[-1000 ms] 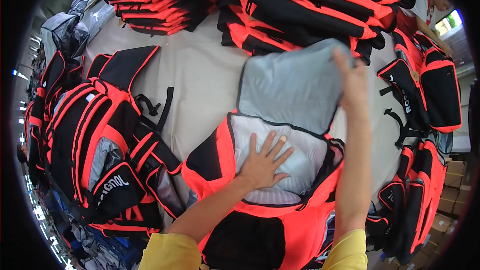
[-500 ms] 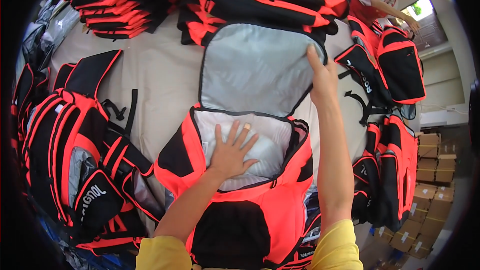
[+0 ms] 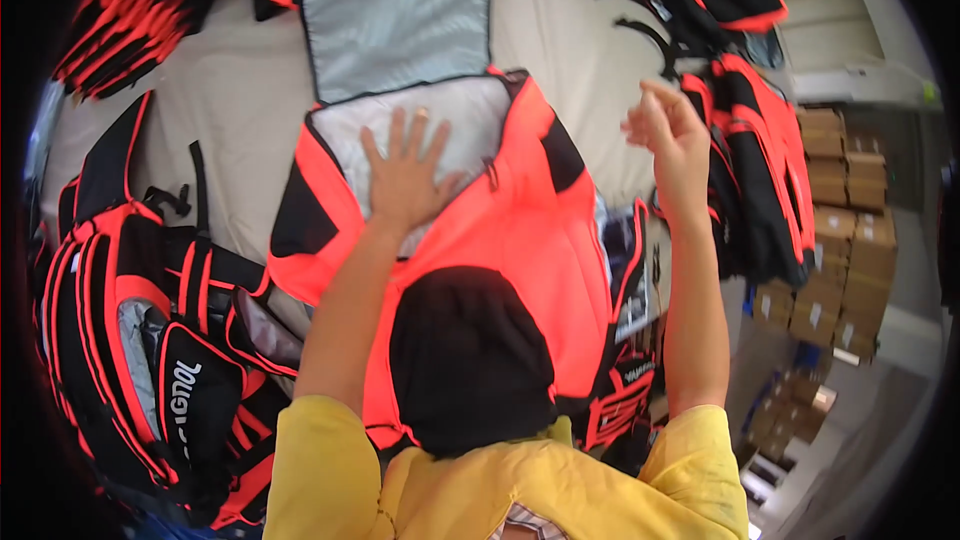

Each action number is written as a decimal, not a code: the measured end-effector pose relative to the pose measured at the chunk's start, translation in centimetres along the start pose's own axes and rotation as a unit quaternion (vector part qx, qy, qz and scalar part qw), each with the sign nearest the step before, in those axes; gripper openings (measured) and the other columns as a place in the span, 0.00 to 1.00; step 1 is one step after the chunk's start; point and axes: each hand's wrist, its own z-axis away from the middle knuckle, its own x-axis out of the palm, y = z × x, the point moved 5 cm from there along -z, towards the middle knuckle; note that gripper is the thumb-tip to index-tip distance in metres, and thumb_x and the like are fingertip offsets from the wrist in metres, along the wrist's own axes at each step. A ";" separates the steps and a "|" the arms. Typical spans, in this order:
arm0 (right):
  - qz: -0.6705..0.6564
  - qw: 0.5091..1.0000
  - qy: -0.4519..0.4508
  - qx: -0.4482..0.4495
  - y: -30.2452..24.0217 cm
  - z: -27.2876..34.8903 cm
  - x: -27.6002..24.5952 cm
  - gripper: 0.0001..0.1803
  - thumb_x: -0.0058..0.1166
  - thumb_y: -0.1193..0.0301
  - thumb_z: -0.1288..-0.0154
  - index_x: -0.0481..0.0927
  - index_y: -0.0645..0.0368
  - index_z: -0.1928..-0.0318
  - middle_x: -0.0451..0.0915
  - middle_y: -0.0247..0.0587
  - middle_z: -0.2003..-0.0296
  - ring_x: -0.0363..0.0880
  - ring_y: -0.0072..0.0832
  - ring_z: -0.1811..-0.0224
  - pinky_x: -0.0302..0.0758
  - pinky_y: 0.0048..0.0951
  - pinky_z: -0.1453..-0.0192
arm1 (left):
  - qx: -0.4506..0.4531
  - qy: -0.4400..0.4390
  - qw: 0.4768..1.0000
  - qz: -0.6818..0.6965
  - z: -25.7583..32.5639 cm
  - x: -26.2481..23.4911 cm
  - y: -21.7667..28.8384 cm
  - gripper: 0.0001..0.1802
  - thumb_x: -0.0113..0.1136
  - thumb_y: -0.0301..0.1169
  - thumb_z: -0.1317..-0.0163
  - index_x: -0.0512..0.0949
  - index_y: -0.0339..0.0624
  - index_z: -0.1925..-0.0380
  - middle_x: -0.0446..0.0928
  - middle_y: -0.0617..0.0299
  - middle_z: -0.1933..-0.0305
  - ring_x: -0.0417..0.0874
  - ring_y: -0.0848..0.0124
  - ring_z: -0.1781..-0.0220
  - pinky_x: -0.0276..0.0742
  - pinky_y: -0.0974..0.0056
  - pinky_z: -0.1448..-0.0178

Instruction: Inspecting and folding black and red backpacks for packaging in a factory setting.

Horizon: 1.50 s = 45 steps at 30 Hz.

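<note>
Open orange-and-black backpack [image 3: 500,240] lying flat on a beige desk [image 3: 230,110], directly in front of the person. Its grey-lined flap [image 3: 400,10] is folded back on the far side. Left hand [image 3: 405,180], fingers spread, palm pressed flat on the grey lining inside the backpack's main compartment. Right hand [image 3: 665,130] raised in the air just right of the backpack, fingers loosely curled, holding nothing. More backpacks [image 3: 140,340] lie left of it; cardboard boxes [image 3: 850,250] stand far right.
</note>
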 end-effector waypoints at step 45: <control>0.463 0.851 -0.239 -0.061 0.7 33.8 7.5 0.40 0.64 0.48 0.28 0.73 0.60 0.24 0.64 0.58 0.21 0.57 0.54 0.15 0.58 0.63 0.17 | -0.320 0.153 0.824 0.442 25.1 -18.8 -1.8 0.31 0.53 0.43 0.17 0.67 0.32 0.24 0.69 0.44 0.21 0.69 0.50 0.18 0.65 0.53 0.18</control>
